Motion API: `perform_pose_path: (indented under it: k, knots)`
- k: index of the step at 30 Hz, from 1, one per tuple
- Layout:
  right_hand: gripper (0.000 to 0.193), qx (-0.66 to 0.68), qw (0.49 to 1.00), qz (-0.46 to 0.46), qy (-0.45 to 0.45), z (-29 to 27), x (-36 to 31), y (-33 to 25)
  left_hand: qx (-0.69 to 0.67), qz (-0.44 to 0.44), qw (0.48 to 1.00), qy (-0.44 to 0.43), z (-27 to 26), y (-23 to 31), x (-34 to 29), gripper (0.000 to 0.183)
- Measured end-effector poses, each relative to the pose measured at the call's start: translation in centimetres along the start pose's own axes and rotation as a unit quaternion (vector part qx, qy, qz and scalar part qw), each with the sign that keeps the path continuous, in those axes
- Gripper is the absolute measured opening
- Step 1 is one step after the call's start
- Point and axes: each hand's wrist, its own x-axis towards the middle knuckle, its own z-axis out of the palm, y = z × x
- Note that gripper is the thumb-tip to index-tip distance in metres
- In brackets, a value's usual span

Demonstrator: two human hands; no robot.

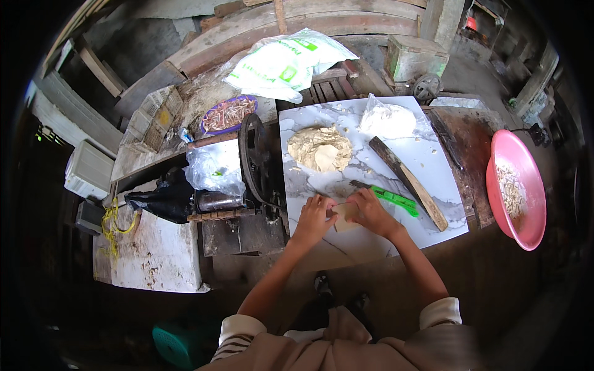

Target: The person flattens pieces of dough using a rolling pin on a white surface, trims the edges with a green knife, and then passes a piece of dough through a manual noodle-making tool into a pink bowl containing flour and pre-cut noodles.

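Observation:
On a white marble-patterned board (297, 232), my left hand (314, 216) and my right hand (371, 214) meet near the front edge. Between them is a small flat piece of pale dough (348, 220), pinched by the fingers of both. Just beyond my right hand lies a green-handled tool with a dark, blade-like end (395, 198). A thick wooden stick (409, 184) slants across the board to its right. Farther back sits a crumbly mound of dough (318, 148) with a smooth flat piece on top. A clear bag of white powder (388, 120) rests at the back right.
Left of the board stands a machine with a dark spoked wheel (252, 157), covered partly by clear plastic (215, 169). A purple-rimmed tray (229, 115) holds thin strips. White sacks (288, 65) lie behind. A pink basin (498, 191) with pale bits stands right; a green stool (173, 345) is low left.

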Motion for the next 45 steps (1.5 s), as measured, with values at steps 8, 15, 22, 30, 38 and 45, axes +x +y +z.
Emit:
perform_pose_path:
  k: [8,15,22,30,38,45]
  knots:
    - [0.051,0.026,0.995,0.014,-0.098,0.3,2.1,1.4,-0.129,-0.006,0.990,-0.064,0.5,-1.8,1.2,0.032]
    - [0.050,0.037,0.997,-0.026,-0.061,0.3,1.4,1.8,-0.166,-0.053,0.984,-0.024,0.3,0.5,1.5,0.018]
    - [0.030,0.066,0.994,-0.088,-0.005,0.2,0.4,1.2,-0.182,0.029,0.983,0.013,-0.2,1.4,0.7,0.014]
    - [0.018,0.018,0.996,-0.080,0.029,0.0,-0.3,-0.1,-0.258,0.029,0.965,0.033,-0.6,2.4,0.0,0.030]
    - [0.015,-0.041,0.993,-0.104,0.026,-1.8,-1.5,-2.5,-0.205,-0.006,0.977,-0.054,0.4,2.1,-1.5,0.033]
    - [0.017,0.073,0.995,-0.059,0.018,-3.5,-3.2,-4.2,-0.225,-0.012,0.974,-0.034,-0.7,4.2,-2.5,0.025]
